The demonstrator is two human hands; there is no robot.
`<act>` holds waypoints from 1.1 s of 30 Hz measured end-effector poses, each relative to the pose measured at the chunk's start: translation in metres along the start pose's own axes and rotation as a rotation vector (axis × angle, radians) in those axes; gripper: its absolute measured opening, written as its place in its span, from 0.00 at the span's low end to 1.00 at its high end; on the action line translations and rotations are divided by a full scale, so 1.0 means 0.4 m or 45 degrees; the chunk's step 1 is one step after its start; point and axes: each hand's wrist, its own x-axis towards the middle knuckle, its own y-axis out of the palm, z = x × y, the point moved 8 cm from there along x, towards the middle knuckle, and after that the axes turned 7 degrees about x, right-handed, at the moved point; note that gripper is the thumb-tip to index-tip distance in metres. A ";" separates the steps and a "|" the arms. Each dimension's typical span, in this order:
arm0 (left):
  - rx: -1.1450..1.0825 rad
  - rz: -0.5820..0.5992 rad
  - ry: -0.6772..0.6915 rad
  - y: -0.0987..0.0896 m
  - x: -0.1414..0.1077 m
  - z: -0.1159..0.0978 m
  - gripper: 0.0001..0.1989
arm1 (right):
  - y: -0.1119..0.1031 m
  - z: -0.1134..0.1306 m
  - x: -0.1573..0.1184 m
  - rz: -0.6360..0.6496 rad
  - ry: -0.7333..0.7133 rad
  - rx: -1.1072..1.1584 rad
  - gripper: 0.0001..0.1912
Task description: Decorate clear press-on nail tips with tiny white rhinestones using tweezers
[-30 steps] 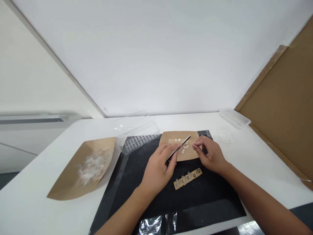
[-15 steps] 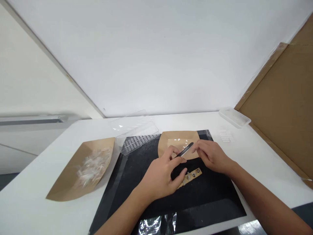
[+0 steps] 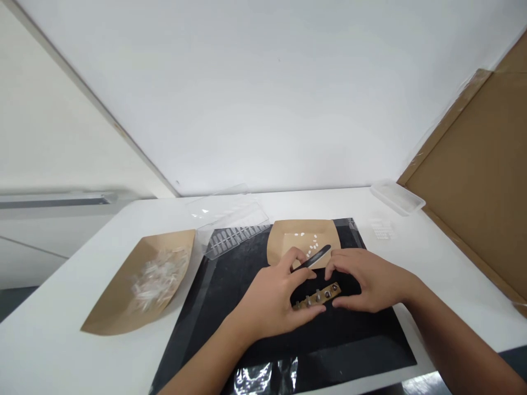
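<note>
My left hand [image 3: 274,299] holds a slim black stick-like tool [image 3: 316,257] between its fingers, the rounded tip pointing up and right. Its thumb is stretched along the near side of a narrow brown strip [image 3: 322,297] that bears several small upright pegs and metal studs. The strip lies on a black mat [image 3: 230,318], its left end partly behind the hand. My right hand [image 3: 373,280] is at the strip's right end, thumb and fingers apart, nothing visible between them. Just beyond both hands, a brown paper tray [image 3: 275,238] contains several tiny white pieces [image 3: 315,240].
On the left stands a larger paper tray [image 3: 111,296] heaped with clear plastic pieces [image 3: 160,277]. Clear plastic sheets with nail-shaped tips [image 3: 230,238] overlap the mat's back left. At the back right are a translucent box [image 3: 397,198], small white pieces [image 3: 382,229] and a cardboard panel [image 3: 477,164].
My right hand has come down from the tool's tip to the strip's right end, its fingers opening. My left thumb has stretched out along the strip; the black tool stays in that hand.
</note>
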 end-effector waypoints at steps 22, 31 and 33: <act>0.032 0.086 -0.015 0.029 -0.003 0.002 0.14 | 0.035 -0.004 0.007 0.022 0.009 -0.094 0.07; 0.021 0.073 -0.009 0.030 -0.005 -0.001 0.10 | 0.037 -0.001 0.012 0.031 -0.003 -0.061 0.06; 0.004 0.070 -0.008 0.031 -0.005 -0.001 0.09 | 0.036 0.001 0.012 0.023 -0.017 -0.051 0.06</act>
